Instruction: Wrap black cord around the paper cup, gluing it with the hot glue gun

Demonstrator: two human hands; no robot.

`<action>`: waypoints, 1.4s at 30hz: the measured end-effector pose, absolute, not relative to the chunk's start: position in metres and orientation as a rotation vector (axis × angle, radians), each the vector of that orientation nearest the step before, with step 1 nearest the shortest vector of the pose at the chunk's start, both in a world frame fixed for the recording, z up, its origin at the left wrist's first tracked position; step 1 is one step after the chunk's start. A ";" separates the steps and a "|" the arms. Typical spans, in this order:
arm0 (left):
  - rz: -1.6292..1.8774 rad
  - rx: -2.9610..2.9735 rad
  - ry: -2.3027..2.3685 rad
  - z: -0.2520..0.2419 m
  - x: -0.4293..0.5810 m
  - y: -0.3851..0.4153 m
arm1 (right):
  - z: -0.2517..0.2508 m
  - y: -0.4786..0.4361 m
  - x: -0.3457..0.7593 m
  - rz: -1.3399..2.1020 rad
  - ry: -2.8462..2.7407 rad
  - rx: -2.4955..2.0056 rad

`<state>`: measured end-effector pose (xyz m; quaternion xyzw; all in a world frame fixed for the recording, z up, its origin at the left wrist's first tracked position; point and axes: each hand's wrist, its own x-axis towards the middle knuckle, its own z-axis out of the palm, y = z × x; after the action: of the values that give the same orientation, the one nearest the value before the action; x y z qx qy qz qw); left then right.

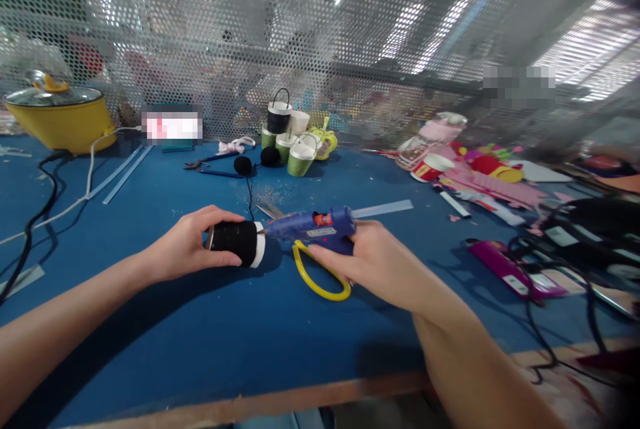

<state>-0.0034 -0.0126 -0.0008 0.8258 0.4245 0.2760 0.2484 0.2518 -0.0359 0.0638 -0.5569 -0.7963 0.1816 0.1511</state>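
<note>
My left hand [193,245] grips a small cup [235,242] wrapped in black yarn, lying on its side with its white rim to the right. Black yarn [251,199] runs from the cup back toward two black yarn balls [243,165]. In my right hand [380,262] is a blue hot glue gun [330,225], a clear glue stick [383,209] poking from its rear. Its nozzle points left and meets the cup near the white rim; whether it touches is hard to tell. Beneath the glue gun lie scissors with yellow handles [325,292], partly hidden.
Small green and black cups [301,155] with handles stand at the back, beside pliers [200,165]. A yellow electric pot [65,119] with cables is at the far left. Pink scraps [505,185], a purple package [510,269] and black cords crowd the right. Perforated metal mesh [240,35] rises behind.
</note>
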 end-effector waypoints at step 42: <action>0.907 2.237 1.010 -0.001 0.006 -0.023 | 0.040 0.019 0.236 0.403 -2.242 -1.506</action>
<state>0.0056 -0.0225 -0.0008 0.8257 0.3726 0.3347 0.2595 0.2357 0.0189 0.0399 -0.5400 -0.8037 0.1444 0.2038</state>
